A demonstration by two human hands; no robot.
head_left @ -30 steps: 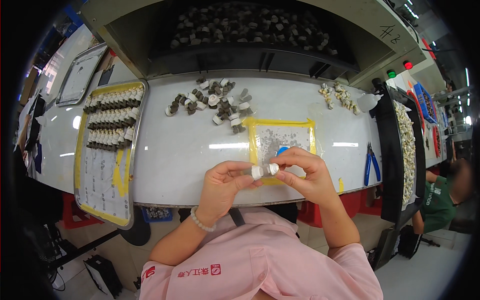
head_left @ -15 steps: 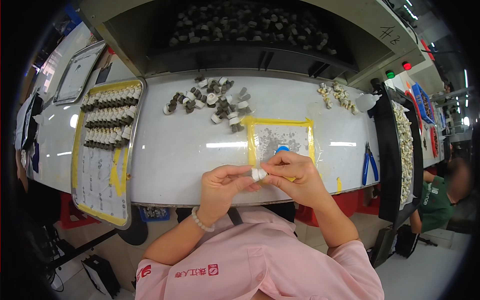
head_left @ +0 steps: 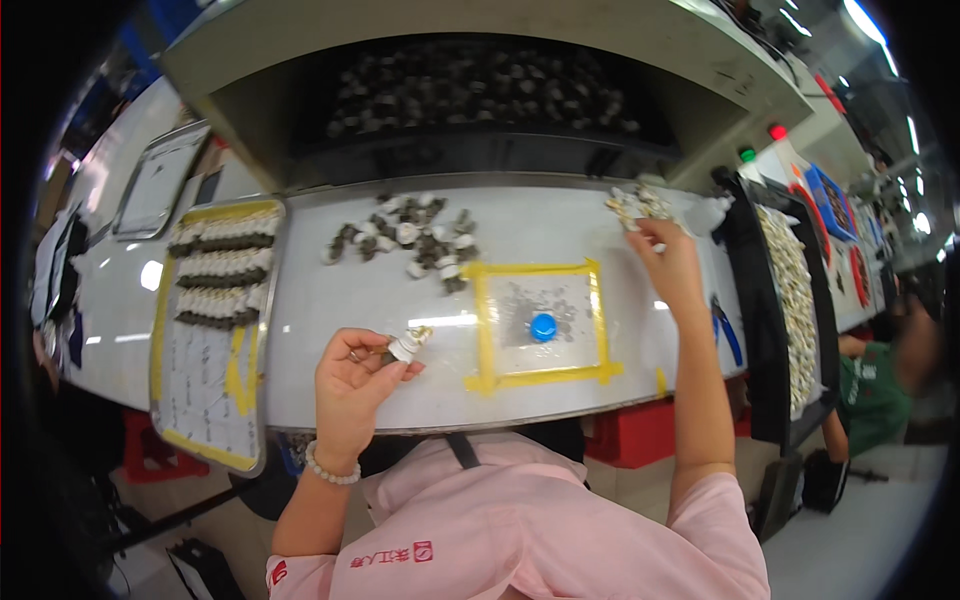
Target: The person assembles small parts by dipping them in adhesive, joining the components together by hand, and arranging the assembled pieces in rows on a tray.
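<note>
My left hand (head_left: 352,385), above the front of the table, is closed on a small figurine (head_left: 407,346) with a dark base, a white body and a yellowish top piece. Out at the far right, my right hand (head_left: 668,262) has its fingers drawn together at the near edge of a pile of small cream and yellow pieces (head_left: 652,203); what lies between the fingertips is too small to make out. Between the hands, a round blue cap (head_left: 543,327) sits on a square sheet edged with yellow tape (head_left: 487,345), spotted with grey marks.
Dark-and-white parts (head_left: 408,234) lie heaped at the back middle. A metal tray (head_left: 205,400) at left carries rows of figurines. A black tray (head_left: 822,345) of cream pieces and blue-handled pliers (head_left: 727,335) are at right. An overhead cabinet (head_left: 480,155) holds more dark-and-white parts.
My hands have parted: the left moved left with the figurine, the right reached far right to the cream pile. The yellowish top piece and the whole blue cap now show.
</note>
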